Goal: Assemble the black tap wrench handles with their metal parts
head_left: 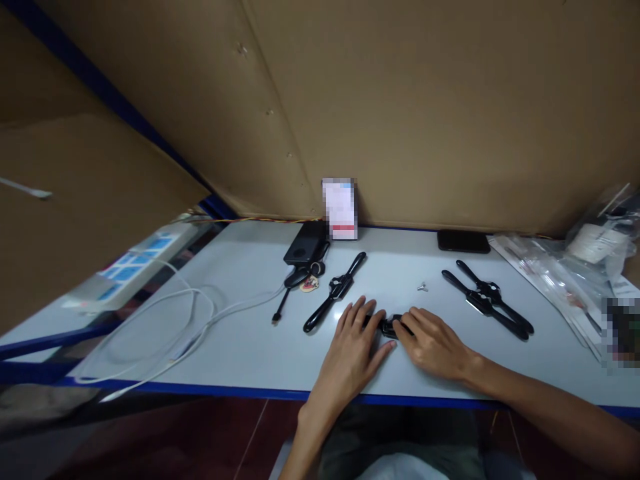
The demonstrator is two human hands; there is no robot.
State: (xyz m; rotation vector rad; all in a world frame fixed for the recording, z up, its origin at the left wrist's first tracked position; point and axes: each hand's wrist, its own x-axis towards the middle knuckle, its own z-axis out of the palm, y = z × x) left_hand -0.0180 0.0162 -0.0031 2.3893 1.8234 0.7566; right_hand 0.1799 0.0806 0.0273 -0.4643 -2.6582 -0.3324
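Note:
A black spokeshave [391, 327] lies on the table in front of me, largely covered by both hands. My left hand [354, 343] rests over its left handle, fingers curved across the far side and thumb on the near side. My right hand [434, 340] is closed on the right part of it, thumb and fingers pressed near the middle body. To the left lies another black spokeshave [341, 288], slanted. Two more, a spokeshave with a bright blade edge [477, 301] and one behind it [493, 293], lie side by side at right. Small silvery screws [423, 287] sit beyond my right hand.
A black box-shaped device [305, 243] with keys stands near a propped, blurred screen [341, 209]. White cables [195, 333] loop at left beside a power strip [133, 267]. A dark phone [463, 241] and plastic bags [555, 287] lie at right. Cardboard [425, 113] walls the back.

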